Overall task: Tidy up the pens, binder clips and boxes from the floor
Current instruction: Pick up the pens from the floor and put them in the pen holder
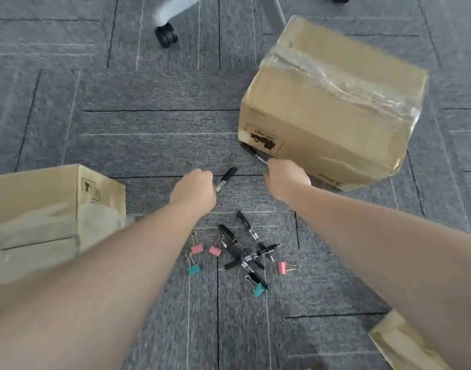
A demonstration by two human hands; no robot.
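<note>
My left hand [195, 189] is closed around a black pen [227, 177] whose tip points up and to the right. My right hand [286, 178] grips a second black pen [253, 153] that lies against the base of a taped cardboard box [333, 102]. Below my hands, several black pens [245, 247] lie crossed in a pile on the grey carpet. Around the pile are pink binder clips [197, 247] and teal binder clips [193, 268]. One more pink clip [286, 267] lies to the right of the pile. Both forearms reach in from the bottom.
Another cardboard box [42, 209] stands at the left edge. A corner of a third box [397, 340] shows at the bottom right. An office chair's caster [166, 36] and grey legs are at the top.
</note>
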